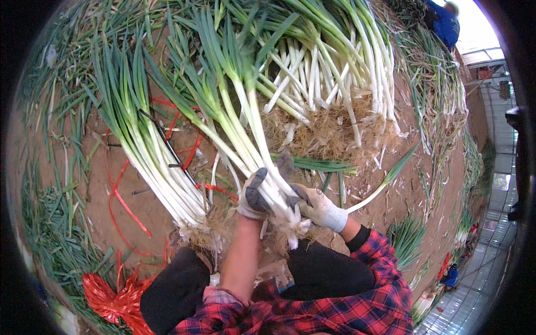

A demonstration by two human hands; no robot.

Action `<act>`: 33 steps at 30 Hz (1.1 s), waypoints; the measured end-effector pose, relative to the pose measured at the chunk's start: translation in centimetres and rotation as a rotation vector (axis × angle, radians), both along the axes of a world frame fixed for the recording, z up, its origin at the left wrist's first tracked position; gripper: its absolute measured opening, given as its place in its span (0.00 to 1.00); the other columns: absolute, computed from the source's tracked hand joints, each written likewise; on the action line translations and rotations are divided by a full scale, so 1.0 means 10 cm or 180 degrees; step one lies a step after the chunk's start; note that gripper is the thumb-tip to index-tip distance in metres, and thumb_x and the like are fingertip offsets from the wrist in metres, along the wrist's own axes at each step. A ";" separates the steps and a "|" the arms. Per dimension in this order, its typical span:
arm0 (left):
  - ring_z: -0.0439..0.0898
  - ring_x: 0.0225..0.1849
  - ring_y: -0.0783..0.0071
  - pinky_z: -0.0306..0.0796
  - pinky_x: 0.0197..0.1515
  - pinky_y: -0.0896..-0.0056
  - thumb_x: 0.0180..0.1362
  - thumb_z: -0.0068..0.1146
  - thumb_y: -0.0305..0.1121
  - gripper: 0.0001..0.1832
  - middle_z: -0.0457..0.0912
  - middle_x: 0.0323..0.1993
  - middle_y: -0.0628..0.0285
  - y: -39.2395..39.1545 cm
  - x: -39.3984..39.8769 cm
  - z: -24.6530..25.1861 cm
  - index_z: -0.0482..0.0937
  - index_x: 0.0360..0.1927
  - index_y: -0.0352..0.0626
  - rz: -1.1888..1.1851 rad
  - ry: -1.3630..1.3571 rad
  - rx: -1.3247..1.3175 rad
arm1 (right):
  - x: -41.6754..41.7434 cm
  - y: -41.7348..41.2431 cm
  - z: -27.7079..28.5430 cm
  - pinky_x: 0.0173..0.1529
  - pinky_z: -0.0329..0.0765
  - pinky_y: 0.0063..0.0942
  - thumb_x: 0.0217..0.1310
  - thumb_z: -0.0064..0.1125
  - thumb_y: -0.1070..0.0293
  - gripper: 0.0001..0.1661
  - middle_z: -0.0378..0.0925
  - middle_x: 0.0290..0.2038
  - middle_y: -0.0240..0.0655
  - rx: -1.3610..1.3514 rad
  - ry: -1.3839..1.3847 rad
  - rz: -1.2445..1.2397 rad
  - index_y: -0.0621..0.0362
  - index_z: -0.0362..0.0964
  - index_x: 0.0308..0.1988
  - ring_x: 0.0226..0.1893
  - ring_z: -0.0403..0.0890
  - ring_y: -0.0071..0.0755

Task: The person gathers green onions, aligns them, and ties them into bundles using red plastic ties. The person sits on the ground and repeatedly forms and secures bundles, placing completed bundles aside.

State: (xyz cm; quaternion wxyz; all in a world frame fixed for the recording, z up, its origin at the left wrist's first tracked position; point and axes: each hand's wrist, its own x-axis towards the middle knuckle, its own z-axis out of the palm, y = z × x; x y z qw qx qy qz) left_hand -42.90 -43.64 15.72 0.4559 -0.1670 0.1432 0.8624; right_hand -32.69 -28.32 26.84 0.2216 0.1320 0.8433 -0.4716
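My left hand point(254, 194), in a white glove with dark grey fingers, is wrapped around the white stalks of a handful of long green onions point(251, 155). The leaves fan away from me and the root ends point towards my lap. My right hand point(322, 207), gloved alike, grips the same stalks low down, close to the roots; its fingertips are partly hidden. Left of my hands lies a neat row of trimmed-looking green onions point(163, 184), resting against a thin black rod point(161, 132). One single green onion point(377, 188) lies at the right, its lower end hidden behind my right wrist.
Beyond my hands a large heap of green onions point(314, 75) shows tangled brown roots. Red plastic strapping point(117, 297) is bunched at lower left, with strands across the soil point(96, 217). Loose leaves point(54, 234) cover the left side. A person in blue point(446, 25) is far right.
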 end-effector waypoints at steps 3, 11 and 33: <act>0.79 0.47 0.61 0.72 0.57 0.51 0.63 0.55 0.35 0.31 0.78 0.46 0.56 -0.05 -0.04 0.50 0.63 0.67 0.35 -0.0230 -0.0057 0.0028 | -0.10 0.13 0.25 0.64 0.69 0.38 0.67 0.52 0.63 0.31 0.74 0.57 0.53 -0.1110 -0.0571 -0.0297 0.66 0.61 0.64 0.58 0.75 0.50; 0.78 0.39 0.63 0.73 0.51 0.51 0.62 0.55 0.35 0.33 0.77 0.38 0.57 0.00 -0.33 0.81 0.59 0.69 0.41 0.0309 0.0203 0.0641 | -0.42 1.62 -0.26 0.70 0.62 0.44 0.68 0.55 0.61 0.36 0.61 0.67 0.52 0.2615 0.0834 -0.1475 0.56 0.55 0.69 0.65 0.67 0.55; 0.74 0.61 0.50 0.67 0.67 0.48 0.57 0.57 0.39 0.39 0.73 0.61 0.47 0.04 -0.12 0.44 0.59 0.69 0.33 -0.0028 0.0061 0.0620 | 0.11 -0.22 -0.03 0.61 0.72 0.44 0.70 0.50 0.60 0.29 0.73 0.54 0.61 0.0455 0.0127 -0.0381 0.64 0.59 0.64 0.54 0.77 0.60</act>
